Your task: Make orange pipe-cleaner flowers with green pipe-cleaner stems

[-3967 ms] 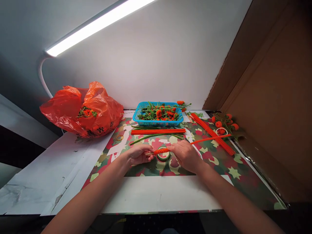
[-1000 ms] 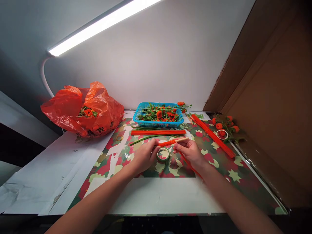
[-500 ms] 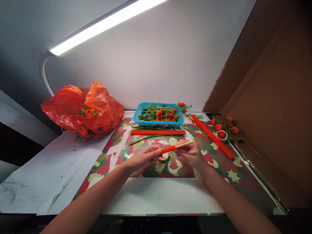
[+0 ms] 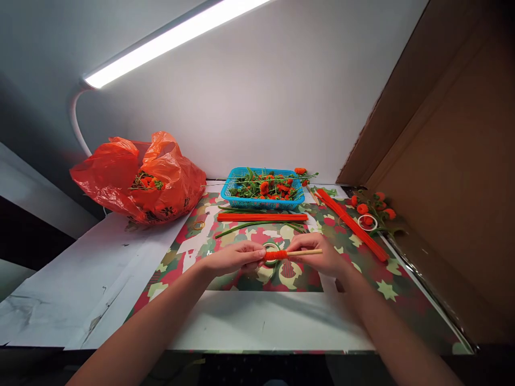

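A thin wooden stick (image 4: 309,252) lies nearly level between my hands, with an orange pipe cleaner (image 4: 276,255) coiled tightly round its left part. My left hand (image 4: 241,255) pinches the left end of the coil between thumb and fingers. At the coil's right end, my right hand (image 4: 314,251) grips the stick, whose bare tip sticks out to the right. A roll of green tape (image 4: 272,247) lies on the table just behind the coil, partly hidden by it. Beyond my hands, a bundle of straight orange pipe cleaners (image 4: 261,217) rests crosswise, with green stems (image 4: 237,230) beside it.
A blue basket (image 4: 263,203) holds orange pipe-cleaner flowers and green stems. At left stands a red plastic bag (image 4: 177,187); at right lie another orange bundle (image 4: 354,225), a white ring (image 4: 367,222) and several flowers (image 4: 362,208). A lamp (image 4: 177,43) hangs overhead; cardboard (image 4: 438,161) stands right.
The stick has turned from tilting up at the right to nearly level. Its right end and my right hand's fingers have shifted, and more of the tape roll shows behind the coil.
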`<state>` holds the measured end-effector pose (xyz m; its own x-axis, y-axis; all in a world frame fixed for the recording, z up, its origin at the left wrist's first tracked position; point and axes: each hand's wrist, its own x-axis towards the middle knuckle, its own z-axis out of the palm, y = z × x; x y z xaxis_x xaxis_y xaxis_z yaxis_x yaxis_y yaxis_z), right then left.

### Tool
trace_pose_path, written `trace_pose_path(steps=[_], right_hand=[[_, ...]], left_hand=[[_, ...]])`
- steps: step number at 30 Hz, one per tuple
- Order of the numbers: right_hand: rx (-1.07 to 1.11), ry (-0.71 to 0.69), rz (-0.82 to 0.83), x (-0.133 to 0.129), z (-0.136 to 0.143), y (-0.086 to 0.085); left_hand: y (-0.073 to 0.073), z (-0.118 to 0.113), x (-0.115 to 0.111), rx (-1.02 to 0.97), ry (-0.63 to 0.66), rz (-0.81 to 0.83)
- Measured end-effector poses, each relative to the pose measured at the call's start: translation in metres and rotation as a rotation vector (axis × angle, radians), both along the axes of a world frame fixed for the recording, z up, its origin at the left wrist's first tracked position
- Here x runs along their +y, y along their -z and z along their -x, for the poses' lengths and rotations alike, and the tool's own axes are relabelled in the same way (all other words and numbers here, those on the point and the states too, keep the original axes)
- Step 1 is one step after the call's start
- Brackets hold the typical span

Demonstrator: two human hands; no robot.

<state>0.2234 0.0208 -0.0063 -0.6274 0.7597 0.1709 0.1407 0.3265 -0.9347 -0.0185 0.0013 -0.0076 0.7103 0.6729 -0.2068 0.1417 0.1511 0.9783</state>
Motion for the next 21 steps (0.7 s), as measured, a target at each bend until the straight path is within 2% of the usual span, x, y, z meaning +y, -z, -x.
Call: trace_pose_path(steps=[3, 6, 8, 10, 14, 21], right_hand=[[-0.146, -0.076, -0.063, 0.003, -0.004, -0.002], [-0.266, -0.103, -0.086, 0.004, -0.004, 0.003], [-0.327, -0.043, -0.135, 0.004, -0.002, 0.008], [-0.356, 0.058, -0.251, 0.002, 0.001, 0.012], [-0.373, 0.244, -0.501, -0.003, 0.008, 0.015], [-0.367, 0.370, -0.848, -0.008, 0.012, 0.017]], left_hand=[[-0.005, 0.005, -0.001, 0.179, 0.045, -0.158], [-0.004, 0.007, -0.002, 0.361, 0.065, -0.252], [-0.001, 0.007, -0.002, 0.455, 0.045, -0.288], [0.003, 0.006, -0.001, 0.510, 0.005, -0.355], [0.009, 0.003, 0.001, 0.515, -0.102, -0.450], [0.010, -0.005, -0.002, 0.399, -0.249, -0.313]])
